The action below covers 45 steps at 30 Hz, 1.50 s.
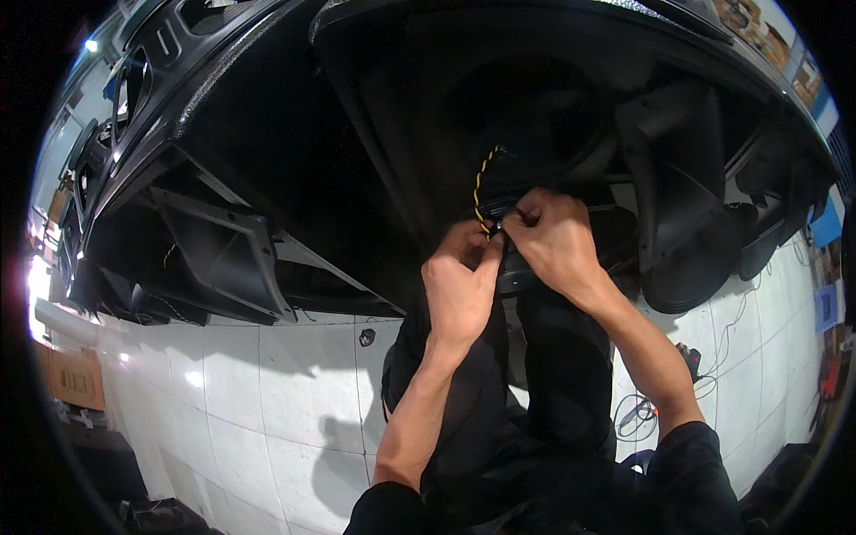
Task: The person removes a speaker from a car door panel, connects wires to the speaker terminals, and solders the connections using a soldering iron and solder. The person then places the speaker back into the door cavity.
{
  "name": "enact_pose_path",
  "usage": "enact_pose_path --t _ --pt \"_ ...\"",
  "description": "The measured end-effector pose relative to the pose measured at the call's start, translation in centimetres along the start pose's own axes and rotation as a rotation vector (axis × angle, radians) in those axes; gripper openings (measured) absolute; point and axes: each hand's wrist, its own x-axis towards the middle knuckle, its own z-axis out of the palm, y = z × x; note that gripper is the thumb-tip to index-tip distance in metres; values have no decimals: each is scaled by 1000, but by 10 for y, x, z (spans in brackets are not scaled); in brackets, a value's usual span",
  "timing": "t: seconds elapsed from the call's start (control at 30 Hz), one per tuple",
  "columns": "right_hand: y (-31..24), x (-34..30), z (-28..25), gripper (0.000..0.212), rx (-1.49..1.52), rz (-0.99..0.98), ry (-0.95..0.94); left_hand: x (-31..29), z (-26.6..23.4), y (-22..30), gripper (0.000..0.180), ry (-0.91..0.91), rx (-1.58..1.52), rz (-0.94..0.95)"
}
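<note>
A yellow-and-black twisted wire (479,187) runs down from a large black cabinet (267,116) to my fingertips. My left hand (459,290) is closed in a pinch on the wire's lower end. Right beside it, my right hand (557,245) pinches too, its fingertips meeting the left ones at a small shiny bit. What the right fingers grip is too small and dark to make out. Behind and below both hands lies a dark rounded part (515,281), mostly hidden by them, above my knees.
Black flared, horn-like parts hang at the left (223,254) and right (673,165) of the cabinet. On the white tiled floor (241,383) lie a small dark object (366,337) and a coiled cable (635,417). A cardboard box (76,379) stands far left.
</note>
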Motion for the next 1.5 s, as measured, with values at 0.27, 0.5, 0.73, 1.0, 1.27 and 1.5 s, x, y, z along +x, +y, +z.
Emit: enact_pose_path --t 0.27,0.5,0.73,1.0,1.27,1.5 --pt "10 -13 -29 18 238 89 -102 1 0 -1 21 -13 -17 -39" --pt "11 -11 -25 20 202 65 -123 -1 -2 4 19 -8 -14 -36" --pt "13 -15 -19 19 152 -11 -88 -1 -1 5 18 -15 -32 -53" --pt "-2 -39 -5 20 -390 -305 -9 -2 0 2 18 -18 -46 -57" --pt "-1 -23 -28 18 -259 -530 134 -5 -7 2 22 -44 -6 -89" --pt "9 -13 -26 18 82 -1 -45 -5 -6 6 21 -37 -41 -95"
